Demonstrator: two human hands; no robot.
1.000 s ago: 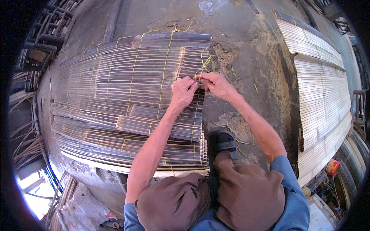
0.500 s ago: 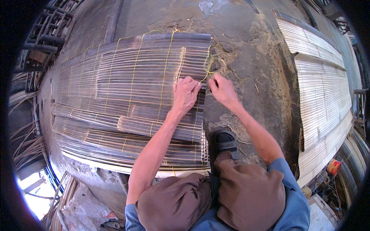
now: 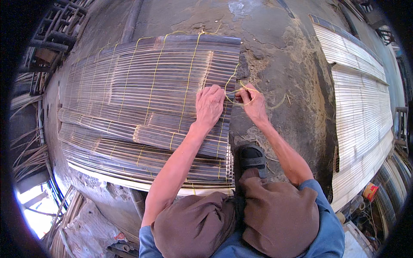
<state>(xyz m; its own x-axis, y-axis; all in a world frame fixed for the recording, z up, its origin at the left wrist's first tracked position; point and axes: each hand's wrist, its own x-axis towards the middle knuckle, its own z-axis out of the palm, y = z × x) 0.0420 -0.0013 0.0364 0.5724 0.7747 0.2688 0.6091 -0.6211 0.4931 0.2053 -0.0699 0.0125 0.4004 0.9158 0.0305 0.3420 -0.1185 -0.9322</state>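
Note:
A dark bamboo slat mat, bound by rows of yellow string, lies on the ground to my left. Near its right edge my left hand rests on the slats with fingers curled; what its fingertips pinch, if anything, is hidden. Just off that edge my right hand pinches a yellow string. The string loops between my two hands, and one strand runs up along the mat's edge. A loose curl of it trails to the right of my right hand.
A pale slat mat lies at the right. Below the dark mat are further layers of slats. My sandalled foot stands beside the mat's lower right corner. Dark poles are stacked at the far left, and a red container sits at the lower right.
My right hand has moved slightly down and right, drawing the yellow string into an open loop. My left hand stays at the mat's edge.

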